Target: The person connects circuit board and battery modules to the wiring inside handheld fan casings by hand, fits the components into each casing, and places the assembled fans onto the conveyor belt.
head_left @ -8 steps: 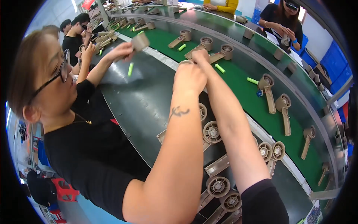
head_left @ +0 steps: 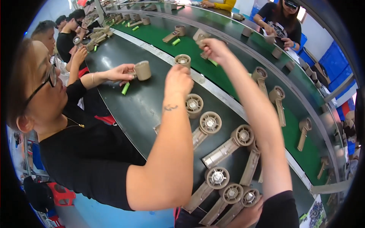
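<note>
My right hand (head_left: 216, 50) is raised over the green belt, its fingers closed on a brown handheld fan (head_left: 200, 35). Motion blurs this fan. A green cylindrical battery (head_left: 213, 62) shows just below my hand. At the lower edge my left hand (head_left: 248, 216) is partly hidden by my right sleeve. Its fingers appear to curl against a handheld fan (head_left: 250, 197) at the end of a cluster. Beside it lie more brown fans (head_left: 232, 193) with round grilles and open handles. A co-worker's tattooed arm reaches in, that hand (head_left: 178, 80) at another fan (head_left: 183, 60).
The co-worker's other hand (head_left: 123, 73) holds a brown fan head (head_left: 143, 70) above a green battery (head_left: 126, 88). A white rail (head_left: 159, 57) divides the dark worktop (head_left: 133, 110) from the green belt (head_left: 243, 81), which carries several fans. Another person works across the belt.
My right hand has lifted a fan from the belt and moved away from the co-worker's tattooed arm. My left hand has come into view. The co-worker's other hand has lowered; the view has shifted.
</note>
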The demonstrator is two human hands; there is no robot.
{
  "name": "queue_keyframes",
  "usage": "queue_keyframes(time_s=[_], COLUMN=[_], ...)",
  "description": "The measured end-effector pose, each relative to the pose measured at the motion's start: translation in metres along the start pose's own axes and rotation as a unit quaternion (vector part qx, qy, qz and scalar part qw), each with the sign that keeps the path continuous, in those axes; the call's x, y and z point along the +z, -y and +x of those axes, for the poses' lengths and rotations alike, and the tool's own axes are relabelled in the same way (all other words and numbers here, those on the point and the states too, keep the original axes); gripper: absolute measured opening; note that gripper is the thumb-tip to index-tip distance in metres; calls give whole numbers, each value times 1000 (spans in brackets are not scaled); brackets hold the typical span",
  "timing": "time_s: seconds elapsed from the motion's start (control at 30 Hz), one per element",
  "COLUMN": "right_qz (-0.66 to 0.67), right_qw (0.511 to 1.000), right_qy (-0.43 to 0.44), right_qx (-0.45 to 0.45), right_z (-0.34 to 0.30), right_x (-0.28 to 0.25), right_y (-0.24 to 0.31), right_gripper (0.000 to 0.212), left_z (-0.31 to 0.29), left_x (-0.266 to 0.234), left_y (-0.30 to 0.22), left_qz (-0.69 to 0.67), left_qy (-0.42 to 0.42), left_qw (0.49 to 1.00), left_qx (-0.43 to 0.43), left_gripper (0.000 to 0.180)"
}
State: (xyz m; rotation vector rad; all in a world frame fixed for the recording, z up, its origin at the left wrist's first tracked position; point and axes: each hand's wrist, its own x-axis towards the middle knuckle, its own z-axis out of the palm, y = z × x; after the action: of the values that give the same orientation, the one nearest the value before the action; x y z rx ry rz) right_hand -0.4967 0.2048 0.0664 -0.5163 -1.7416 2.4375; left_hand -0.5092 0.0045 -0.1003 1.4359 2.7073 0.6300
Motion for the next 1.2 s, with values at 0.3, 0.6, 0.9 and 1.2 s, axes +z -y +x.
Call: queue_keyframes(time_s=[0.3, 0.6, 0.9, 1.2], right_qz=[-305, -129, -456, -381], right_qw=[936, 911, 736, 754], right_qy=[-173, -389, -496, -492], right_qx=[22, 46, -61, -211], right_z=[-421, -643, -684, -684], right_x=[-81, -86, -145, -136], right_y=[51, -119, -131, -151], right_gripper=[17, 12, 26, 48], left_z=[-287, -269, -262, -279], left_x=[-10, -3, 2, -28], left_y=[-424, -456, -476, -483], left_qz=[-413, -492, -407, -344], left_qy=[-13, 8, 87, -43], left_qw=[901, 868, 905, 918], left_qx=[133, 68, 87, 194], left_gripper=[28, 48, 73, 45])
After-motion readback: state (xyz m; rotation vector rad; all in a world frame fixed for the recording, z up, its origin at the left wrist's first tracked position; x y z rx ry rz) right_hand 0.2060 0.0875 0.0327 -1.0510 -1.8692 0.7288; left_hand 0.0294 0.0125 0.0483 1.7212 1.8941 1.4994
